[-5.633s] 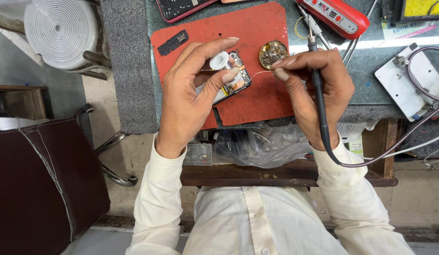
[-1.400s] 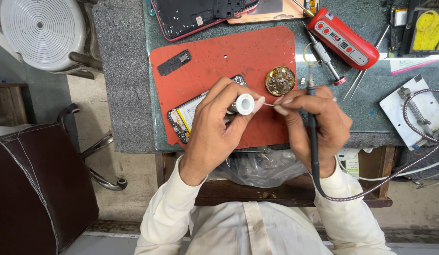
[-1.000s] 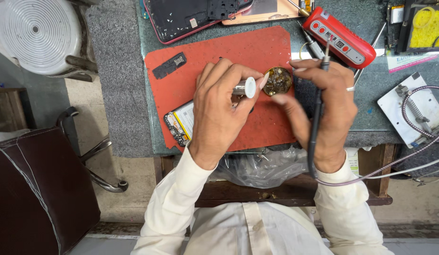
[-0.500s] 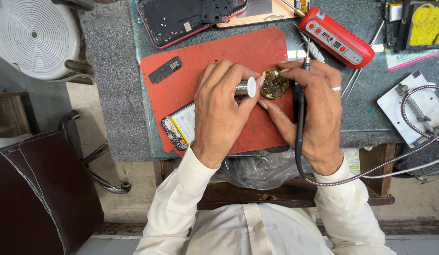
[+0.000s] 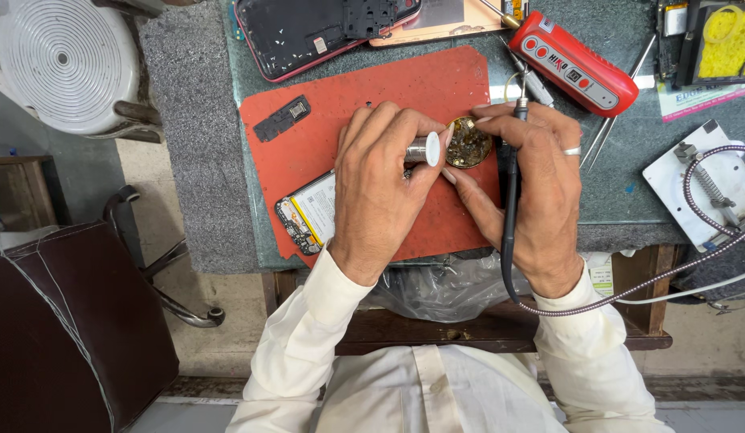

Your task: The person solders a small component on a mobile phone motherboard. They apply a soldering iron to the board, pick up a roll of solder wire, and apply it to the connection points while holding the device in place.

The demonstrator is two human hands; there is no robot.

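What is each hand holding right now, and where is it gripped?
Left hand pinches a small solder spool around its barrel. Right hand grips a soldering iron along its black handle.

Left hand (image 5: 384, 188) hides most of opened phone (image 5: 310, 212); soldering iron (image 5: 512, 184) tip unseen behind right-hand fingers (image 5: 500, 120).

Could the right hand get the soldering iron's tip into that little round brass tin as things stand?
Probably yes. The right hand holds the soldering iron right beside the round tin, whose open top shows uncovered; the left hand sits just left of it.
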